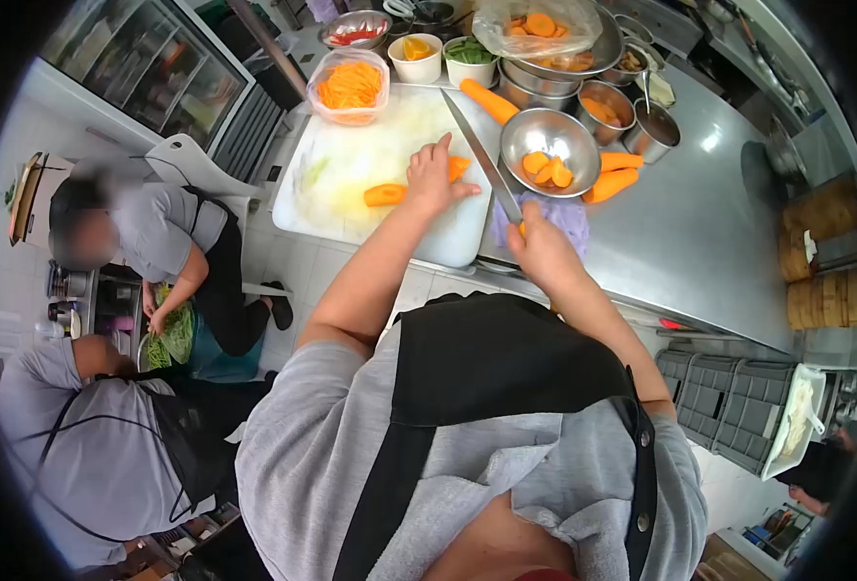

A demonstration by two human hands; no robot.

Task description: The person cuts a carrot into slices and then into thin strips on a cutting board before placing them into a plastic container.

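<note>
A peeled carrot [385,196] lies on the white cutting board [336,160], with orange showing on both sides of my left hand [430,181]. That hand rests over the carrot, fingers forward and thumb out to the right, holding it against the board; whether it is one piece or two under the palm is hidden. My right hand [548,242] is closed around the handle of a long kitchen knife [482,155]. The blade points away from me along the board's right side, apart from the carrot. Just beyond my right hand stands a steel bowl [569,137] with carrot chunks [548,169].
Whole carrots [614,184] flank the bowl, and a purple cloth [564,225] lies below it. A tub of shredded carrot [351,89], white tubs [416,60] and steel containers [653,131] line the back. Two people sit at left, one handling greens [172,334].
</note>
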